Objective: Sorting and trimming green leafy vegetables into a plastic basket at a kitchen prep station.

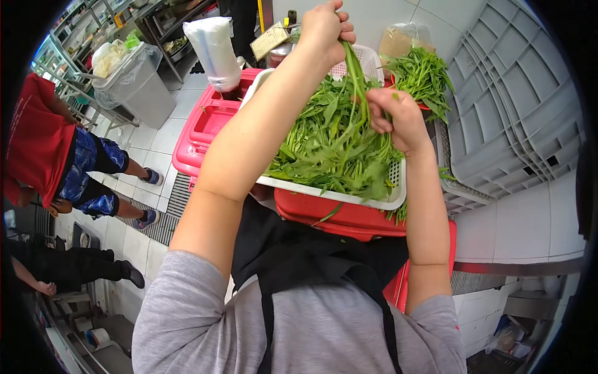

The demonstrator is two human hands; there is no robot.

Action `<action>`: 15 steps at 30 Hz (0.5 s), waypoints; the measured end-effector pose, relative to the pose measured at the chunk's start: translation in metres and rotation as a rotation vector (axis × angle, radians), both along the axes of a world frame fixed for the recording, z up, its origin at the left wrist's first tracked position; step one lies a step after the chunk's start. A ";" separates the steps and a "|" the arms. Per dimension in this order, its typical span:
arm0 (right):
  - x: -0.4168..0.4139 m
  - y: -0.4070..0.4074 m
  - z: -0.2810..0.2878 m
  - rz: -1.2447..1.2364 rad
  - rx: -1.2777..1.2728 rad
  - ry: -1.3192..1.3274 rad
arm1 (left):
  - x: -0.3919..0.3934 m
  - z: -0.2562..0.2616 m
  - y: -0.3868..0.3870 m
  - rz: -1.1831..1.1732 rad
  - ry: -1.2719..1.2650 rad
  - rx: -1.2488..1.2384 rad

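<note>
My left hand (327, 32), raised at the top centre, is closed around the upper ends of long green stems (356, 70). Lower and to the right, my right hand (396, 114) pinches at the same stems with bent fingers. Their leafy ends hang over a heap of leafy greens (322, 135) that fills a white perforated plastic basket (397, 198). More cut greens (420, 77) stand in a red container behind my right hand.
The basket rests on red plastic lids (299, 208). A roll of plastic bags (212, 51) stands at the back left, and grey crates (504, 93) at the right. A lined bin (140, 84) and two people, one in a red shirt (35, 140), are at the left.
</note>
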State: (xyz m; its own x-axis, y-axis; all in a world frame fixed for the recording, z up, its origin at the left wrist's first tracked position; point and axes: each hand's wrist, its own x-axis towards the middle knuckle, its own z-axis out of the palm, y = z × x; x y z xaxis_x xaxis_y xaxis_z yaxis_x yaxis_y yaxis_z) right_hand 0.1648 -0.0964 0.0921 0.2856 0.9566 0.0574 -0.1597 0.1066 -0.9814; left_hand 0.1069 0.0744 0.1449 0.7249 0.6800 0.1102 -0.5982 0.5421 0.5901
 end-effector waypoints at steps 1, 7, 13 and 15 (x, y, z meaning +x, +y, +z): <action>-0.006 0.002 -0.001 0.015 0.001 0.005 | 0.001 -0.010 0.010 0.015 0.005 0.001; -0.018 0.006 -0.006 -0.042 -0.062 -0.601 | 0.004 -0.028 -0.004 0.082 0.063 0.021; -0.036 -0.003 -0.020 -0.471 0.364 -0.583 | -0.032 -0.045 0.010 0.003 -0.437 0.202; -0.042 -0.006 -0.023 -0.601 0.355 -0.286 | -0.043 -0.057 0.040 0.205 -0.247 0.042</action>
State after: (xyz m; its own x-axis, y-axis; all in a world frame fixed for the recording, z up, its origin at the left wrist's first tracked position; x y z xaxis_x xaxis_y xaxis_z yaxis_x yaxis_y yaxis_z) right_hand 0.1223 -0.1026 0.0687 0.6801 0.5507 0.4839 0.2820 0.4127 -0.8661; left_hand 0.0636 0.1145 0.0874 0.5208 0.8003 0.2971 -0.8206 0.3733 0.4328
